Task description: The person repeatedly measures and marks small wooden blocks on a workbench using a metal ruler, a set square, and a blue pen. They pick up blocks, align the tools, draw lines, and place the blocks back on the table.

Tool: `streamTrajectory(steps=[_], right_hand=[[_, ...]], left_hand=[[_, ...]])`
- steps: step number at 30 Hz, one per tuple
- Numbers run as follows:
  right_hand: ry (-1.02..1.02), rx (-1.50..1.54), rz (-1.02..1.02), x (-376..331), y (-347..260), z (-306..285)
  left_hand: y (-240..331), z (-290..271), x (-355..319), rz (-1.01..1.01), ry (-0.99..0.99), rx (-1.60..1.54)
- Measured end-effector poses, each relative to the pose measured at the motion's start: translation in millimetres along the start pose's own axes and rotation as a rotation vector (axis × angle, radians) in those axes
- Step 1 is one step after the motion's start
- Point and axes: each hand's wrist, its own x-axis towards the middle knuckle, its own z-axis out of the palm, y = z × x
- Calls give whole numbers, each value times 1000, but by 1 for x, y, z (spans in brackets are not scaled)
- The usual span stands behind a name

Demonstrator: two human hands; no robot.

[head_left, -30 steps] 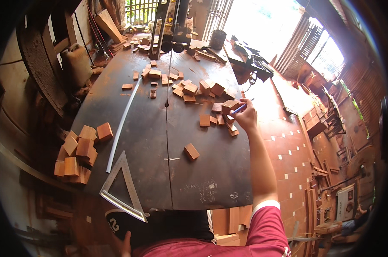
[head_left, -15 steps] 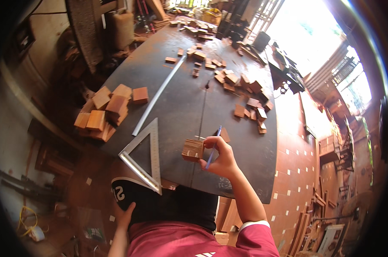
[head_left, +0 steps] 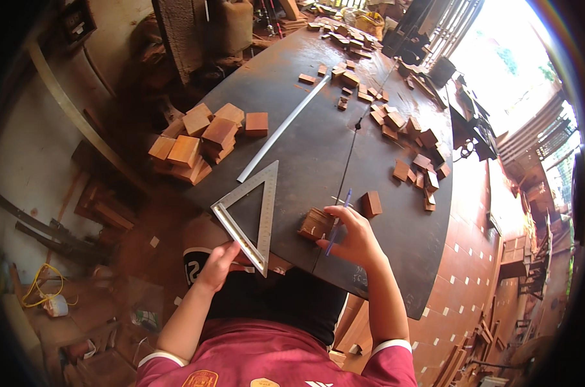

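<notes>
Left hand (head_left: pixel 218 264) now touches the square (head_left: pixel 250 213) (right hand (head_left: pixel 350 238) still holds block (head_left: pixel 316 224)).

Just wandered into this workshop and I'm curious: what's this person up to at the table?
A person stands at a dark worktable. The right hand holds a blue pen and rests on a small wooden block near the table's edge. The left hand touches the corner of a metal triangular square. More blocks lie piled at the left and scattered farther back.
</notes>
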Motion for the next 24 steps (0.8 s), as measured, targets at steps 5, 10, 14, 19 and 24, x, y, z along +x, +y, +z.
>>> streamTrajectory(steps=[5, 10, 14, 19, 24], right_hand=[[136, 264, 35, -12, 19, 7], [213, 208, 41, -13, 19, 10], [316, -10, 25, -10, 16, 11], [340, -89, -12, -9, 17, 10], [334, -59, 41, -11, 24, 19]], left_hand=[[11, 17, 7, -35, 21, -29], [8, 20, 3, -22, 60, -32], [7, 27, -1, 10, 85, -109], [16, 35, -8, 42, 76, -130], [11, 33, -10, 37, 67, -68]])
